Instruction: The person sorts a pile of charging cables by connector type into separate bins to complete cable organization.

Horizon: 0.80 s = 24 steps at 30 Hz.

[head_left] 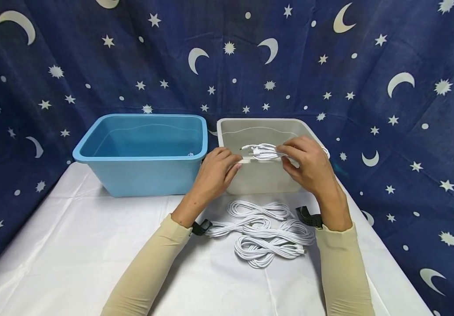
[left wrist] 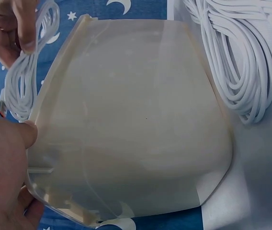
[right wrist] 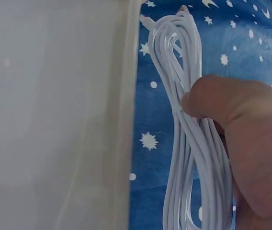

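Note:
My right hand (head_left: 310, 164) pinches a coiled white cable (head_left: 265, 152) at its middle, above the near rim of a grey plastic bin (head_left: 264, 179). The plug ends of this cable point left. In the right wrist view the thumb presses across the looped strands of the coiled cable (right wrist: 186, 134). At the bin's near left corner, my left hand (head_left: 213, 173) grips the rim; the left wrist view has its thumb on the outer wall. Several more coiled white cables (head_left: 268, 252) lie on the table in front of the grey bin. The bin's floor is hidden.
A blue plastic bin (head_left: 144, 177) stands left of the grey one, with a small pale bit showing near its right inner edge. White cloth (head_left: 81, 245) covers the table. Behind hangs a dark blue curtain (head_left: 235, 35) with moons and stars.

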Motion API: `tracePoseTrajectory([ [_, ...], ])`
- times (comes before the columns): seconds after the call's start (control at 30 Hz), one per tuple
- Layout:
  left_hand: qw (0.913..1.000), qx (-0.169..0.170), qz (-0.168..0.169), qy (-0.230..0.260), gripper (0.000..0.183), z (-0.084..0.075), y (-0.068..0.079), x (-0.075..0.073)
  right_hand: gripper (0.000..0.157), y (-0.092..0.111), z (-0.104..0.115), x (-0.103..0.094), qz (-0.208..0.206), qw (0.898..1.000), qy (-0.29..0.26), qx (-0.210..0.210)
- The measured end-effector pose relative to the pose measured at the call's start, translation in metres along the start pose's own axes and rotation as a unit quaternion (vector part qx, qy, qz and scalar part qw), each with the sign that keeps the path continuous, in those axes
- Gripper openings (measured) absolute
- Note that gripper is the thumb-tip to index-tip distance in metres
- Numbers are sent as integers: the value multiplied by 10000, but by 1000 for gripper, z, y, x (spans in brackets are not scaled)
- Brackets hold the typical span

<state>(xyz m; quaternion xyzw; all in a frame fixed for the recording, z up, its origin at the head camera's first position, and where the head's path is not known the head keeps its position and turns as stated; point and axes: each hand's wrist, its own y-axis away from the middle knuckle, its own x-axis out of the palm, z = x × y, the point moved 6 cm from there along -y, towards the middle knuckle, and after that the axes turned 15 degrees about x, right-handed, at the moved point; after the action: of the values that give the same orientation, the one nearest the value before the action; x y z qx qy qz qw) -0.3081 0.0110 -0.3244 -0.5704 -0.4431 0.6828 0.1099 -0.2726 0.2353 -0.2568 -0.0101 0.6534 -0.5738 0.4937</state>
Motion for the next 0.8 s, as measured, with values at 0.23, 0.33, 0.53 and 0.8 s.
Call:
tracePoseTrajectory([
  [0.23,10000,-4,-14,-55,21,1,1,1,28,-2,-9,17,-6,9999,-37,152],
  [0.33,10000,-12,-15,-39,20,0,1,1,29,-1,-12,26,112,9997,-55,206],
  [0.53,10000,13,-11,-40,21,-1,0,2,29,2,-19,35,199,9991,-61,360],
  [0.8,9999,22,-27,-114,22,-1,0,1,27,3,-25,36,95,9982,-160,564],
])
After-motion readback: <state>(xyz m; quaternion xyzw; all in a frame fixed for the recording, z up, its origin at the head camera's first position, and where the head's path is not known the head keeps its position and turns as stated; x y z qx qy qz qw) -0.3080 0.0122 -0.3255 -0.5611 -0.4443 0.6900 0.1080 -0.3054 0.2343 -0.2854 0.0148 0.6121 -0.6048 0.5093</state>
